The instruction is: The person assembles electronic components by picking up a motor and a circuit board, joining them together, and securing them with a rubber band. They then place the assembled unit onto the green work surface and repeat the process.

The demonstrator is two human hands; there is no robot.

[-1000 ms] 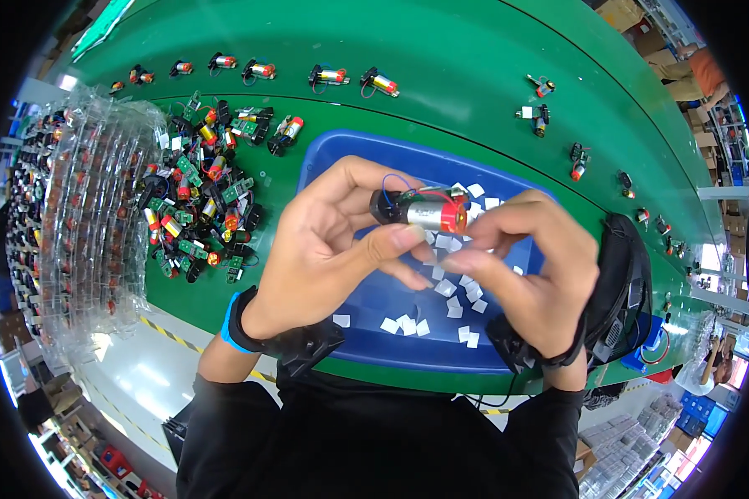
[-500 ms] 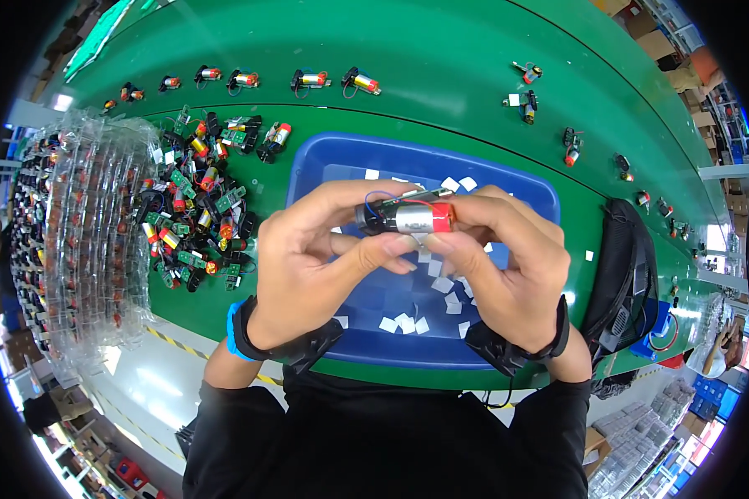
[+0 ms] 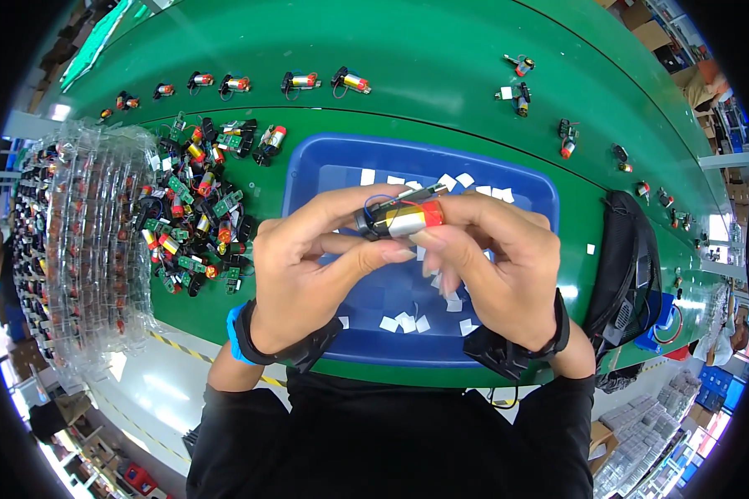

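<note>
Between my two hands is a cylindrical battery with silver, yellow and red wrapping, joined by thin wires to a narrow circuit board and a black end piece. My left hand pinches the black end with thumb and fingers. At the red end, my right hand closes its thumb and forefinger on the battery; its other fingers are partly blurred. Below them lies a blue tray with small white squares scattered inside. My hands cover the tray's middle.
Left of the tray is a heap of similar battery assemblies, beside stacked clear plastic trays. More assemblies are spaced along the green table's far side and right. A black mesh bag lies to the right.
The battery has turned and tilted slightly in my fingers, showing more yellow and with its circuit board's right end higher. My right fingers have shifted a little beneath it.
</note>
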